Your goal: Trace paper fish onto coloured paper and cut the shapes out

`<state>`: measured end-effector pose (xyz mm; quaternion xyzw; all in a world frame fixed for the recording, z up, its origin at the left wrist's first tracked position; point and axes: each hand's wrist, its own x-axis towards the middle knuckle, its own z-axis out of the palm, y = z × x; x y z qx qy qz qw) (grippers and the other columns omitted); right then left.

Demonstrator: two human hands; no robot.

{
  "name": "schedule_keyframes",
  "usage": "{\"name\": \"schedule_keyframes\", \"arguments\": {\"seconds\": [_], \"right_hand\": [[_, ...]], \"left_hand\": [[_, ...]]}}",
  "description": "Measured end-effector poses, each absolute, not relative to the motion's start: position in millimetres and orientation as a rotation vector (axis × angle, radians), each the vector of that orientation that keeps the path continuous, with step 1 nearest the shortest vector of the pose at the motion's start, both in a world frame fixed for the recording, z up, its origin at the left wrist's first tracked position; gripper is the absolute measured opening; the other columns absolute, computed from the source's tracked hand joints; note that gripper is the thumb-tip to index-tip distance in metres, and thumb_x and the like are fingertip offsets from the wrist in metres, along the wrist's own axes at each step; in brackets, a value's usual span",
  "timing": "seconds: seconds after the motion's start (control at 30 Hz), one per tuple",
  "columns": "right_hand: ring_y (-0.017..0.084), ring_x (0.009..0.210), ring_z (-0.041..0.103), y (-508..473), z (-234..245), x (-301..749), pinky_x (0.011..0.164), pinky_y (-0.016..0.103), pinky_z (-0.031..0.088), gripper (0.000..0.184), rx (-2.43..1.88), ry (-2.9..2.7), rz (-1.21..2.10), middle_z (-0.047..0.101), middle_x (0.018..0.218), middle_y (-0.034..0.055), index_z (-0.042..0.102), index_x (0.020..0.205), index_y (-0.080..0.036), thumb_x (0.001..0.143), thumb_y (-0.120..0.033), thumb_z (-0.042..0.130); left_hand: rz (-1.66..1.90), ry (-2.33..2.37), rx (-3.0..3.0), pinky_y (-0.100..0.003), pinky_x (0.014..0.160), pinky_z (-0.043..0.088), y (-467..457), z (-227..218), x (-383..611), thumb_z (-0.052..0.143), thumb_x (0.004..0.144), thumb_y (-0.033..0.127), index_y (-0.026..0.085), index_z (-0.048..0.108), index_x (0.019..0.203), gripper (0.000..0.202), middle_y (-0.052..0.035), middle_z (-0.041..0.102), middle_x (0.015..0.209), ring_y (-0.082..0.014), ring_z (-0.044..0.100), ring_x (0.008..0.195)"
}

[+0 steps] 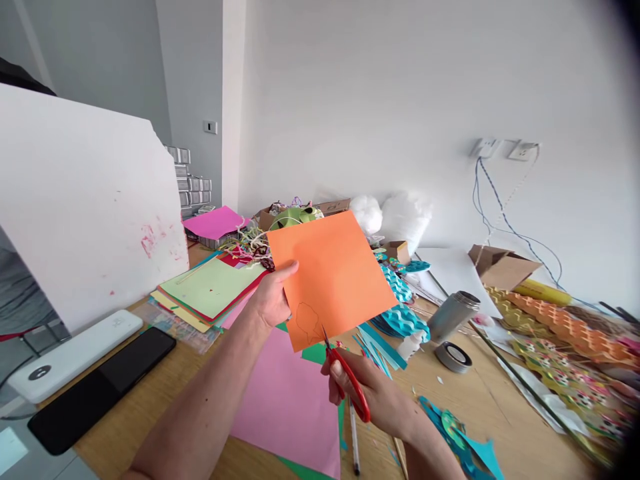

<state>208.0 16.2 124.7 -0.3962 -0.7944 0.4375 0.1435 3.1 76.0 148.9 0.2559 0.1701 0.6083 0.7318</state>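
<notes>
The left hand (274,298) clamps the orange sheet (335,273) at its nine o'clock edge, thumb in front, holding it tilted above the table (493,417). The right hand (373,381) is wrapped around the red scissors (358,392), whose tips meet the sheet near six o'clock, beside a pencilled outline (307,321) at seven. From the sheet, a pink sheet (285,413) lies toward seven o'clock, a pen (355,440) at six, the phone (103,390) at eight and a flask (454,317) past three.
</notes>
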Motion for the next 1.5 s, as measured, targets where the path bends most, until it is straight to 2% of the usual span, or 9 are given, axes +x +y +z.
{"name": "schedule_keyframes", "arguments": {"seconds": [0.57,1.1,1.3,1.5], "right_hand": [[0.016,0.069,0.06,12,134,209,0.066,0.028,0.045,0.054,-1.172,-2.297,1.229,0.066,0.075,0.0061,0.055,0.087,-0.016,0.092,-0.063,0.028],[0.014,0.068,0.059,11,133,207,0.063,0.026,0.043,0.053,-1.176,-2.283,1.22,0.066,0.075,0.0054,0.054,0.084,-0.016,0.092,-0.063,0.029],[0.013,0.06,0.055,13,125,208,0.057,0.024,0.04,0.052,-1.179,-2.222,1.263,0.062,0.067,0.003,0.053,0.084,-0.017,0.091,-0.064,0.032],[0.009,0.044,0.044,17,118,205,0.044,0.021,0.03,0.046,-1.236,-2.126,1.264,0.05,0.049,-0.0039,0.049,0.077,-0.018,0.086,-0.063,0.042]], "left_hand": [[1.332,0.379,0.557,-0.038,0.09,0.048,76,146,4,0.051,0.089,0.025,0.011,0.055,0.125,0.039,-0.0129,0.07,0.104,-0.0256,0.066,0.096],[1.348,0.367,0.562,-0.036,0.085,0.05,75,147,2,0.051,0.088,0.024,0.011,0.057,0.122,0.037,-0.0118,0.071,0.102,-0.0242,0.067,0.093],[1.371,0.338,0.569,-0.036,0.09,0.049,75,148,2,0.051,0.088,0.023,0.013,0.054,0.126,0.04,-0.0105,0.07,0.108,-0.023,0.066,0.097],[1.38,0.347,0.541,-0.037,0.091,0.048,74,149,1,0.051,0.088,0.022,0.013,0.055,0.125,0.038,-0.0104,0.07,0.108,-0.0233,0.066,0.096]]}}
